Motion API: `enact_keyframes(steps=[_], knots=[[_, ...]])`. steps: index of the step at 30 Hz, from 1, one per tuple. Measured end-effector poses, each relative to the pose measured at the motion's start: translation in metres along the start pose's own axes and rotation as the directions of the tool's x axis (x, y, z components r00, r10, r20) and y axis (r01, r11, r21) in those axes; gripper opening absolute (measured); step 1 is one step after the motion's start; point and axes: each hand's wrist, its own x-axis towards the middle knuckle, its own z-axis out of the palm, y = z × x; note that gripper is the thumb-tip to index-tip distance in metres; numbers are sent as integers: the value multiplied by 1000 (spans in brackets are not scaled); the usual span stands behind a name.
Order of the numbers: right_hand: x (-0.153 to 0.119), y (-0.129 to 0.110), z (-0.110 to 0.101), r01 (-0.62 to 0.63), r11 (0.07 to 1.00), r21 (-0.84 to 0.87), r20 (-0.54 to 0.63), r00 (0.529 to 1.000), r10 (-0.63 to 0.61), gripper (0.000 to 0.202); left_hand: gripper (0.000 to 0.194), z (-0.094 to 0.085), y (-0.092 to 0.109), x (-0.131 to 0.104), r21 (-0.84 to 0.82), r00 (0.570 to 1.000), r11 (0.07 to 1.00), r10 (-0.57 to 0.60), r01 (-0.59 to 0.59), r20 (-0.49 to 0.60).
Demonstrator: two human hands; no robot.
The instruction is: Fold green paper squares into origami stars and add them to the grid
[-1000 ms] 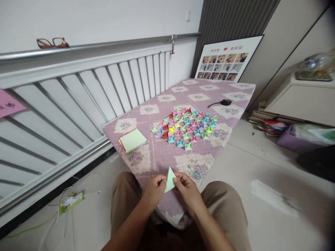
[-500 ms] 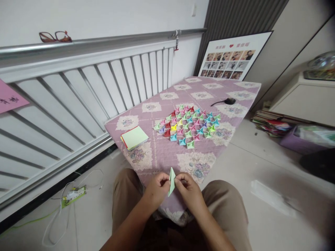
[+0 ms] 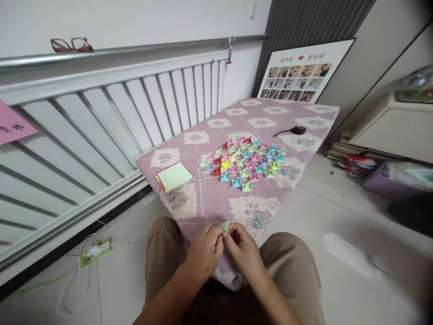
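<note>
Paper (image 3: pixel 225 226) of pale green colour is pinched by the fingertips of both the left hand (image 3: pixel 204 249) and the right hand (image 3: pixel 244 248), over the near end of the table (image 3: pixel 214 203). The step in hand seems to be pressing a fold; the next move, I judge, calls for small, even pressure with the edges kept aligned. Half a second ago the paper showed as a long, narrow shape; now only a short pointed part is visible, and the fingers hide the rest. Folded pieces (image 3: pixel 241 162) lie beyond.
</note>
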Motion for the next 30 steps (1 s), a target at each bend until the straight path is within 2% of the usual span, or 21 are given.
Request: enact_keyframes(steps=[5, 8, 13, 15, 21, 25, 30], knots=[[-2, 1, 3, 17, 981, -194, -82, 996, -34, 13, 24, 3, -1, -2, -3, 999, 999, -37, 37, 8], [-4, 3, 5, 47, 950, -309, -65, 995, -70, 10, 30, 2, 1, -3, -2, 994, 995, -102, 102, 24], [-4, 4, 4, 261, 864, -430, 88, 965, -248, 15, 34, 0, 3, -3, -15, 986, 988, -152, 154, 67], [-3, 3, 2, 313, 841, -442, 142, 950, -279, 17, 35, 0, 2, -3, -28, 985, 987, -157, 159, 69], [0, 1, -6, 387, 799, -459, 319, 912, -258, 23, 37, 0, -3, -4, -56, 985, 985, -160, 163, 58], [5, -4, -12, 463, 711, -530, 450, 864, -226, 25, 39, -1, -8, -4, -121, 989, 982, -141, 145, 37], [13, -12, -19, 551, 655, -517, 545, 802, -245, 20, 38, -4, -13, -2, -245, 990, 963, -89, 114, 110]])
